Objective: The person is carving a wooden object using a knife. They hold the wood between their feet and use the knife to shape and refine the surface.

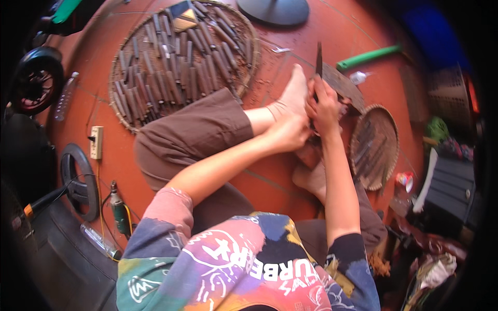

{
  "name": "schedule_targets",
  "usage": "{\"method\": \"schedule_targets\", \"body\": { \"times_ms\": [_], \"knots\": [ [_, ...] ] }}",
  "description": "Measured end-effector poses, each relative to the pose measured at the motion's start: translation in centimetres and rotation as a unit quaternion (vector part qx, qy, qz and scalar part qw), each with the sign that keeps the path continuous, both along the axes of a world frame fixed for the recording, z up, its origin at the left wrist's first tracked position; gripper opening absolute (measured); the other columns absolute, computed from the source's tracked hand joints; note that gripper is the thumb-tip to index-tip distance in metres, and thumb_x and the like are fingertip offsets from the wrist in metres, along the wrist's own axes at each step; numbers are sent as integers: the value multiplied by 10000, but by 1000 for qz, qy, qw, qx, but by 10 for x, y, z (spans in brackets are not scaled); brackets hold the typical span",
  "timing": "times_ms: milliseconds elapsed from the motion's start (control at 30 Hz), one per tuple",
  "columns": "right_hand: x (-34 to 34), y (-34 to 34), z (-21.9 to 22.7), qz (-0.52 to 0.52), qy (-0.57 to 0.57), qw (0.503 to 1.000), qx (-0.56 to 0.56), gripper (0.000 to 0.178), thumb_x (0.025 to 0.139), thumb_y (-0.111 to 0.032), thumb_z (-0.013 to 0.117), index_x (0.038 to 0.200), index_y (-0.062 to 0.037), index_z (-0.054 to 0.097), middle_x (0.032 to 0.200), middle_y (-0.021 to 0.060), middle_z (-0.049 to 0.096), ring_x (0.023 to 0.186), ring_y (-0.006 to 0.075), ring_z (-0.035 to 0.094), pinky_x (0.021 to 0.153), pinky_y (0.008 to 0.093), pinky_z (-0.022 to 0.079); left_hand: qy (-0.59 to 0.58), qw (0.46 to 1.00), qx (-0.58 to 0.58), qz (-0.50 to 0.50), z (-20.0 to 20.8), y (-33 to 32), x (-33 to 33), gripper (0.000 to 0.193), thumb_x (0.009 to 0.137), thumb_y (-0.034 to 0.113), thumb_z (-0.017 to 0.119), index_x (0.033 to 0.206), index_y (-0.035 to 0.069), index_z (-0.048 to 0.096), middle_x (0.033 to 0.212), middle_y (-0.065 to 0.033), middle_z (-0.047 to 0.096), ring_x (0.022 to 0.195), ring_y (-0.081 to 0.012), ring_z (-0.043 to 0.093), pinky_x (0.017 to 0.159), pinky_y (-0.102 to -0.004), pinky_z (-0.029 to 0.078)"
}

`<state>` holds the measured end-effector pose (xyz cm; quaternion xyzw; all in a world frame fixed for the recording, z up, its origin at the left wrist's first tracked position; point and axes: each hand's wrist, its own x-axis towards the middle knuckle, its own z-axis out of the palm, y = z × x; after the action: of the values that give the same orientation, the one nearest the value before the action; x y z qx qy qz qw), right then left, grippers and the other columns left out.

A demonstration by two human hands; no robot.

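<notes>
My right hand (326,106) is closed round a knife, whose dark blade (319,61) points away from me. Just below and to the left, my left hand (291,132) is closed beside my bare foot (294,89). Its fingers hide whatever they grip; only a small dark bit shows between the two hands. Past my right hand, a worn wooden board (346,89) lies on the floor. On the far left, a large round woven tray (118,111) bears many dark brown sticks (171,83) in rough rows.
A smaller woven tray (396,132) with a few dark sticks lies to the right. Beyond it are a green tube (369,57) and a crumpled can (404,180). At left are a power strip (96,142), a green-bodied power tool (120,212), plastic bottles and a black wheel (39,80).
</notes>
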<state>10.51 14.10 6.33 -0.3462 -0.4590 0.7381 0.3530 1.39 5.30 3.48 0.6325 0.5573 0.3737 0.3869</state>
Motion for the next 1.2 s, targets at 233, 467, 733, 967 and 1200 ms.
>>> {"method": "schedule_targets", "body": {
  "times_ms": [233,467,733,967,1200],
  "knots": [
    [3,-12,-1,28,-54,998,-7,325,970,-298,495,730,-78,510,491,-50,393,352,31,307,339,207,204,14,999,10,-32,7,-11,-2,313,794,236,650,676,-50,603,657,-257,596,667,-419,613,621,-475,474],
    [4,-25,7,70,-58,996,-1,329,973,-312,484,746,-73,484,508,-41,367,366,28,274,344,195,196,43,997,6,-64,11,-21,-2,247,813,196,646,787,-45,600,667,-233,595,681,-373,628,629,-456,468],
    [-7,-26,15,28,-66,997,19,318,970,-292,495,738,-75,488,507,-61,371,369,23,284,347,200,188,-38,999,18,-30,-4,-23,-7,205,788,183,672,801,-19,642,686,-203,619,669,-358,629,619,-421,474],
    [-19,-9,-6,-15,-34,988,149,298,968,-274,501,749,-72,500,513,-55,392,385,20,302,353,200,200,-113,993,-31,-8,-13,-4,-12,211,791,185,677,753,-20,642,718,-208,629,675,-310,633,635,-405,474],
    [-16,-9,-12,-29,-73,989,126,301,957,-287,521,735,-85,509,512,-64,383,385,16,290,356,200,193,-193,980,-24,-44,-23,-4,-11,213,784,203,693,837,-1,663,720,-187,634,673,-292,632,632,-355,477]
  ]
}}
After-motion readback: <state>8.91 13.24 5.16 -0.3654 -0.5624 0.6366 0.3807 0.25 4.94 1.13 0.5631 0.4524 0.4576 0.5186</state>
